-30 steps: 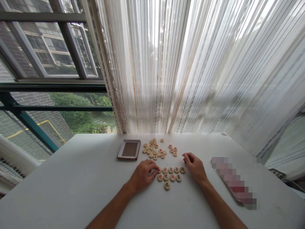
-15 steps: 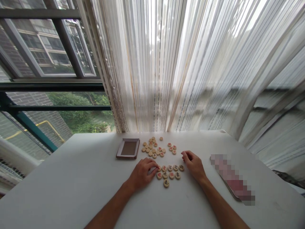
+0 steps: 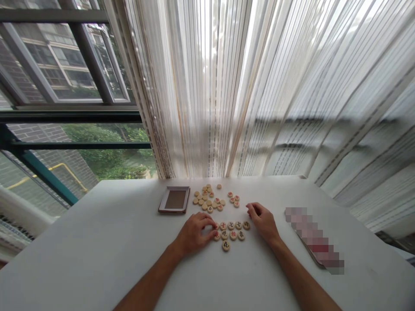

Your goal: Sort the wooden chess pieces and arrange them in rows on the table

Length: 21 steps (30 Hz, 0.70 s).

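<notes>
Round wooden Chinese chess pieces lie face up in short rows on the white table (image 3: 106, 259). My left hand (image 3: 194, 233) rests at the left end of these rows, thumb and index finger apart. Its index fingertip touches the end piece of the top row, and the thumb lies on a red piece (image 3: 217, 236) below, partly covering it. A black-marked piece (image 3: 226, 245) sits alone beneath the second row. My right hand (image 3: 263, 220) is loosely closed beside the right end of the top row, near a black-marked piece (image 3: 246, 225). No piece shows in it.
Beyond the rows is a loose cluster of pieces, many blank side up (image 3: 200, 201), with a small red-marked group (image 3: 232, 200) to its right. An open shallow box (image 3: 175, 200) stands at left. A blurred pinkish object (image 3: 313, 239) lies at right. Curtains (image 3: 207, 108) hang behind the table.
My left thumb and index finger have spread, the thumb moving onto the red piece of the second row. My right hand stays in place. The view has shifted slightly.
</notes>
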Tool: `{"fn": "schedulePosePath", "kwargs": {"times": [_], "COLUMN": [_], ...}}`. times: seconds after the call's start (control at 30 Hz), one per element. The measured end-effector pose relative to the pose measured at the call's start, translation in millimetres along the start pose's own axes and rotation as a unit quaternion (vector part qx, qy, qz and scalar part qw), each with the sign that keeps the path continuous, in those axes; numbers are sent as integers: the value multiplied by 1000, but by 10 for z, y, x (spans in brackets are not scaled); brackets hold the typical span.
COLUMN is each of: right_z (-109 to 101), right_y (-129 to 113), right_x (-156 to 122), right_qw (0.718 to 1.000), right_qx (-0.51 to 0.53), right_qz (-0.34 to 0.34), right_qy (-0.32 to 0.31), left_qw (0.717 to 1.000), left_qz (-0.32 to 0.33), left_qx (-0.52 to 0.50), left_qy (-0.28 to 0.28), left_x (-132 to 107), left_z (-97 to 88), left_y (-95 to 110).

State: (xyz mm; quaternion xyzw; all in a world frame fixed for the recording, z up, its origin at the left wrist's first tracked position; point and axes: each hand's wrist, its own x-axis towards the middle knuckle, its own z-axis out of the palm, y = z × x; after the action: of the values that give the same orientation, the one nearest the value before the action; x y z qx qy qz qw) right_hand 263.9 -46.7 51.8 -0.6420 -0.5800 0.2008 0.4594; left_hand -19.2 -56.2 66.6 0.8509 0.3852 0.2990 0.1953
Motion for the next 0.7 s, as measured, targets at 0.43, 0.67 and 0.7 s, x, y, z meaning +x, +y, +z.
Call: {"fn": "schedulePosePath", "kwargs": {"times": [0.43,0.67,0.7], "right_z": [0,5,8], "right_y": [2,12,15], "right_x": [-1,-2,-2], "right_qw": [1000,1000,1000], "right_qx": [-8,-6,-6], "right_qz": [0,0,0], "right_qy": [-7,-8,-8], "left_qw": [1000,1000,1000], "left_qz": [0,-6,-8], "left_qx": [0,-10,-13], "left_qy": [1,-3,-1], "left_x": [-9,-6,-5], "left_z": [8,2,3], "left_y": [-9,-9,-10]}}
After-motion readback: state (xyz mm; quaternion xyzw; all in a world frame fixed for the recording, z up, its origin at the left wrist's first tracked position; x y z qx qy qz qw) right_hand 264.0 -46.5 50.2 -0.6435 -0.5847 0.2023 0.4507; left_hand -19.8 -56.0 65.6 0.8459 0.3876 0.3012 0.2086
